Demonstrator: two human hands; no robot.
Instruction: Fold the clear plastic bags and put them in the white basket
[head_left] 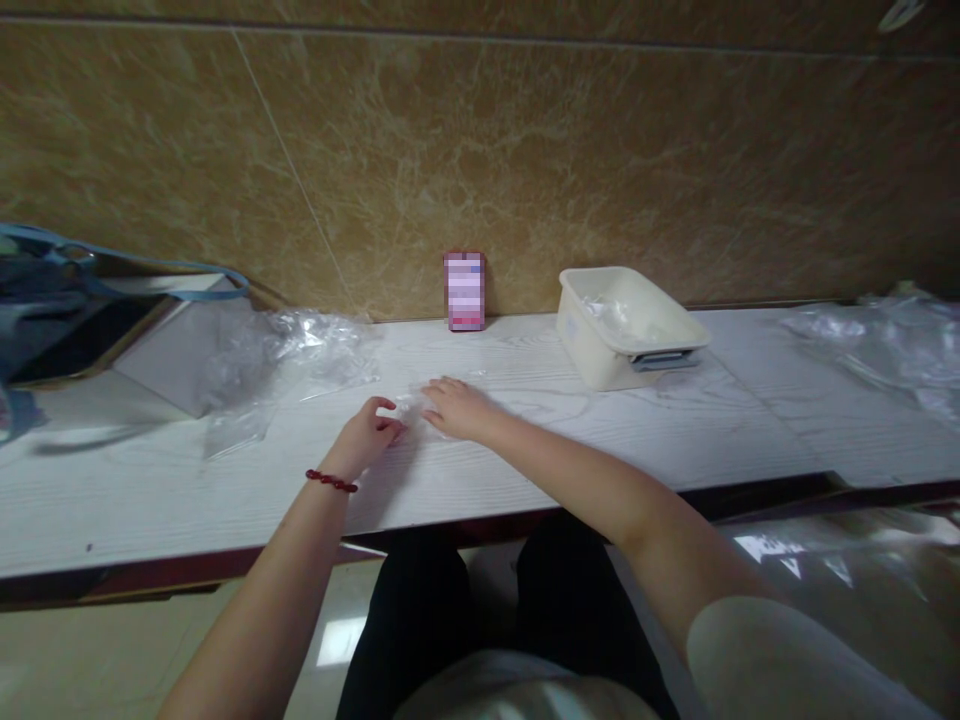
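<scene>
We seem partway through handling one clear plastic piece (412,404) in front of the phone (465,292), our right hand (456,408) spread flat on it, our left hand (370,430) curled at its edge, whether gripping we cannot tell, with the plastic heap (321,345) left of the phone untouched.

Two grips (367,431) (456,408), one phone (465,292) — one bin (598,362)

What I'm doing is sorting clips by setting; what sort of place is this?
Probably an indoor work area, perhaps in a shop or home: a white wood-grain counter along a marbled wall, with crumpled clear plastic on it.
</scene>
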